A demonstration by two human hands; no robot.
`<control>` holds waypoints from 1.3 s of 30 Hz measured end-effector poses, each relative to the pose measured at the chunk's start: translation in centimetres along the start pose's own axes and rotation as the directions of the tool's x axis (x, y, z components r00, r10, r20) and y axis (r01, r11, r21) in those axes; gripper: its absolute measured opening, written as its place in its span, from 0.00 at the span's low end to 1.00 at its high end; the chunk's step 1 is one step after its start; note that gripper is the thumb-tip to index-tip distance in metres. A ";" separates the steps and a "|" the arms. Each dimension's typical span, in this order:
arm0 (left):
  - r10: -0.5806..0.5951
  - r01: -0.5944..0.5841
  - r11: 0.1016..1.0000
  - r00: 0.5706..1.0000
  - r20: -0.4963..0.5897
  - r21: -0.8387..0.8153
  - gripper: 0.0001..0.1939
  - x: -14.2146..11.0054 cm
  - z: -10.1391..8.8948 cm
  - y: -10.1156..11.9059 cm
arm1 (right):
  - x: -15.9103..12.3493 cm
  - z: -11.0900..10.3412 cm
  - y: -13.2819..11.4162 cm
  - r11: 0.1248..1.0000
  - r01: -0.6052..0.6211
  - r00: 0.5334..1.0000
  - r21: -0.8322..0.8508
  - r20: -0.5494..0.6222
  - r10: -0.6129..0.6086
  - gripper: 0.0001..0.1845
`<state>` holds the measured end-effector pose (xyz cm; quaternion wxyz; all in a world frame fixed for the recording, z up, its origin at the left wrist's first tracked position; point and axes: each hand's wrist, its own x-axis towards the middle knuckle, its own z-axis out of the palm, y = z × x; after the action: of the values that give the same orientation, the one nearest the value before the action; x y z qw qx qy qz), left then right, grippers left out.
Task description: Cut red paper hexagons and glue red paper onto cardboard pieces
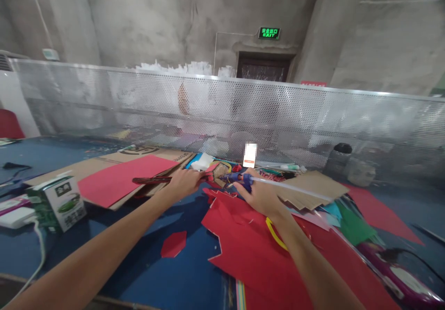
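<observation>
My left hand (186, 181) is closed around a long dark reddish-brown stick (151, 180), which lies nearly level and pokes out to the left. At its right end is a red and brown cardboard piece (219, 173). My right hand (260, 192) grips a blue hot glue gun (246, 180), its nozzle pointing left at the cardboard piece. Whether the nozzle touches it, I cannot tell. A long translucent glue stick (295, 189) runs out of the gun's back to the right. Below my hands lies torn-edged red paper (239, 236), with a small red paper piece (174, 244) beside it.
A red sheet (125, 180) on flat cardboard and a green-and-white carton (59, 203) are at left. At right are brown cardboard pieces (313, 189), green paper (356, 224) and a purple power strip (399, 273). A phone (250, 155) leans before the perforated metal screen (156, 101).
</observation>
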<state>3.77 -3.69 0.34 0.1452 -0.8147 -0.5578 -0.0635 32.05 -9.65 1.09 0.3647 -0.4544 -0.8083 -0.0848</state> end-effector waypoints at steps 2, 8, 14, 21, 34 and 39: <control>-0.007 0.007 1.000 1.000 0.007 0.001 0.21 0.0 -0.1 0.0 | 0.1 0.1 0.1 1.000 -0.007 1.000 0.020 0.014 0.007 0.16; -0.025 0.026 1.000 1.000 -0.009 0.015 0.21 0.1 -0.3 -0.5 | 0.0 -0.9 1.8 0.991 -0.126 0.992 0.048 -0.015 0.127 0.15; -0.028 0.028 1.000 1.000 -0.003 0.006 0.21 0.2 0.0 -0.9 | -0.2 -1.3 2.5 0.979 -0.124 0.989 0.159 -0.054 0.134 0.16; -0.027 0.027 1.000 1.000 0.005 0.005 0.21 0.3 0.3 -0.9 | 0.1 -0.6 2.4 0.987 -0.140 0.990 0.077 0.000 0.140 0.17; 0.014 -0.013 1.000 1.000 0.003 -0.007 0.20 0.0 -0.2 0.0 | 0.1 -0.1 1.5 0.986 -0.165 0.986 -0.014 -0.036 0.165 0.18; 0.025 -0.024 0.999 0.999 -0.038 0.024 0.19 0.1 -0.1 -0.3 | 0.2 0.8 0.5 0.998 -0.019 0.997 -0.058 -0.071 0.015 0.20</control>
<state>3.55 -3.56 0.45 0.1660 -0.8185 -0.5455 -0.0709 31.98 -8.89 0.55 0.3803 -0.4683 -0.7883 -0.1212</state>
